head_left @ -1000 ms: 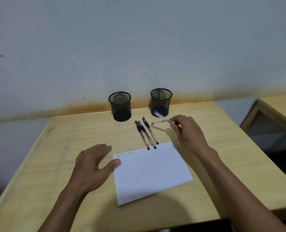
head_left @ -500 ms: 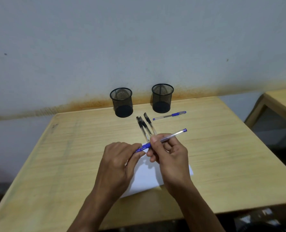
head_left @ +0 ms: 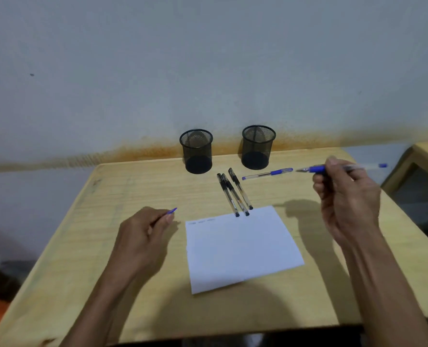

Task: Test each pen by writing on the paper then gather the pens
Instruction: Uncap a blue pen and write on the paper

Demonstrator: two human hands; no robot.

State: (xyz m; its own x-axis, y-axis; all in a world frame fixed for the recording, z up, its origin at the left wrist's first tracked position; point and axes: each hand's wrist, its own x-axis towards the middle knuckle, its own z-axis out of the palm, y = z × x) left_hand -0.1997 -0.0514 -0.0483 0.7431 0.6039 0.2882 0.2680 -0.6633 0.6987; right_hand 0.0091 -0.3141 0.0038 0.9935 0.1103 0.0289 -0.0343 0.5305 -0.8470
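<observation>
Just one head-worn cam here – looks forward and down over the wooden desk point(head_left: 137, 186). Pretty close, wide-angle – wall point(head_left: 207, 58) fills the top.

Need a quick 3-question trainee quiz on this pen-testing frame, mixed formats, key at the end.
1. True or false: the blue pen in the right hand is uncapped.
2. How many black pens lie on the table above the paper? A) two B) three C) five
3. Fill in: the left hand holds the blue ____.

Key: 1 true; 2 B; 3 cap. A second blue pen lies capped near the right mesh cup; both cups look empty.
</observation>
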